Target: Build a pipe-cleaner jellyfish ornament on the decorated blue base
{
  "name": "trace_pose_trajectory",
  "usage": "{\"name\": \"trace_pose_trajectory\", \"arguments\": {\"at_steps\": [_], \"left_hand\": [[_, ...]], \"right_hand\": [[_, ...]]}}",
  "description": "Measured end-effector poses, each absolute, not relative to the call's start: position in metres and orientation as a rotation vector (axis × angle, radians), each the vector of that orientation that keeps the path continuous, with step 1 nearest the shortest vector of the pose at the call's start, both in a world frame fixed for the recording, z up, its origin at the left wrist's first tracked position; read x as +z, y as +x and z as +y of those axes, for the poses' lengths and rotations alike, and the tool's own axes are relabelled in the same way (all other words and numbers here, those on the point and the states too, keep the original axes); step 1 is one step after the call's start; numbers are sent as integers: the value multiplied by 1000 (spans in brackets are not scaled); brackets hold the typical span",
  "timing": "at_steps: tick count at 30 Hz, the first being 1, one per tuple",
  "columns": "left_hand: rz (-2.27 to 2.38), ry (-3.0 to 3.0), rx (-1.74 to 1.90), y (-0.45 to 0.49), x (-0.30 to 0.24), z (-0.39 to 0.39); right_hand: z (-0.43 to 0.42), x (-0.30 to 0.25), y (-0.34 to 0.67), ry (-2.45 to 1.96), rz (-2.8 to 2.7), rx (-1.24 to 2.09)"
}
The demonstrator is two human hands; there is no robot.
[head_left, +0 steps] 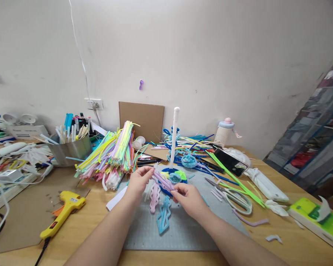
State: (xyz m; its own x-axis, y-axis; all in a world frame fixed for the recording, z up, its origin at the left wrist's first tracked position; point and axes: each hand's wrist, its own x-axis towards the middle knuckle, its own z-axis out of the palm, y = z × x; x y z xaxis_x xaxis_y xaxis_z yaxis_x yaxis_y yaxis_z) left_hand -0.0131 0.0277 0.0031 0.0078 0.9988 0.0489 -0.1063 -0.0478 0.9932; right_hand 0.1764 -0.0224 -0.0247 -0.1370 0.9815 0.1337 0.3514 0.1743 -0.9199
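My left hand (140, 181) and my right hand (189, 199) both pinch a folded lilac pipe-cleaner piece (163, 180), held between them just above a grey cutting mat (183, 229). Below it on the mat lie a pink zigzag pipe-cleaner shape (154, 197) and a light blue zigzag shape (164, 216). Just behind my hands stands a tall white fuzzy post (174, 136) on a blue round base (172, 178) with small blue and green fuzzy bits.
A big bundle of pastel pipe cleaners (111, 157) lies left of centre. A yellow glue gun (63, 212) rests at the left. Scissors (215, 184), a phone (229, 162), green strips, a green box (318, 220) and a metal tool tub (70, 147) crowd the wooden desk.
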Motion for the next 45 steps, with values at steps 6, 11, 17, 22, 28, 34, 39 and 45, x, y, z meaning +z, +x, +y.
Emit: {"name": "trace_pose_trajectory", "arguments": {"at_steps": [6, 11, 17, 22, 28, 34, 39, 45], "left_hand": [[1112, 1148, 1227, -15, -4, 29], [1063, 1100, 1165, -15, -3, 28], [983, 969, 1217, -17, 1, 29], [952, 857, 1177, -17, -1, 30], [988, 811, 1157, -15, -4, 30], [988, 800, 1176, -15, -6, 31], [1000, 780, 1198, -16, -8, 32], [1010, 758, 1210, -15, -9, 33]], "right_hand": [[-16, -26, 181, -1221, -1592, 1009], [-13, -24, 182, -1220, -1472, 1129], [-22, -10, 178, -1116, -1299, 1432], [-27, -7, 173, -1040, -1214, 1419], [-24, -14, 174, -1081, -1219, 1326], [-23, -16, 173, -1082, -1212, 1353], [-23, -19, 175, -1065, -1239, 1379], [-22, -21, 174, -1084, -1223, 1344]]}}
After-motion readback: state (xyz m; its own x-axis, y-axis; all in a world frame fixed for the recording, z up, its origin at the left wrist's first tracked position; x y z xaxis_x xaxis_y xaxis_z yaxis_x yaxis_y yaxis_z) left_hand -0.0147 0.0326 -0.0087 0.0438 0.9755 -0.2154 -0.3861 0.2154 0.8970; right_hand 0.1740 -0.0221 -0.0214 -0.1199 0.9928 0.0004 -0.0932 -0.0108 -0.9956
